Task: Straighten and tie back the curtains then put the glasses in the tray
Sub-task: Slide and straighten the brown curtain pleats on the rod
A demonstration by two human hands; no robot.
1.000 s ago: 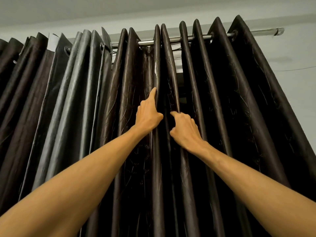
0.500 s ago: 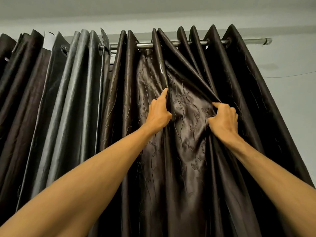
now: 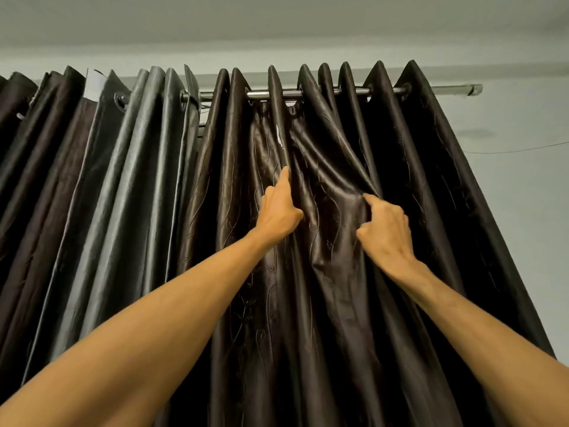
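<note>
**At the curtain rod: straightening in hand, tie-back and glasses outstanding**

Item 1. Dark brown curtain (image 3: 323,303), glossy with a trailing embossed pattern, hung by eyelets from the curtain rod (image 3: 274,94) and running out to the rod's right end. The pleats near that end hang in even ridges. The stretch under the rod's middle is slack and creased between the two hands.

Item 2. Left hand (image 3: 278,211), on a pleat ridge below the rod's middle. The forefinger lies straight up along the ridge and the thumb presses the fold from the side. The other fingers are curled, and I cannot tell how far they close round the cloth.

Item 3. Right hand (image 3: 385,229), just right of the left. Its fingers are curled and bunched, pinching a gather of the same curtain, with diagonal creases running from it up to the rod.

Item 4. Grey curtain (image 3: 147,180), towards the rod's left end, packed in close folds and untouched.

Progress, as judged: the first step is under way. No tie-back is fitted on any part in view. The glasses and tray are still to be dealt with.

Not shown: glasses, tray, any tie-back cord or hook, the curtain hems, and the window behind. The rod's left end is cut off, and darker panels there run out of frame.
</note>
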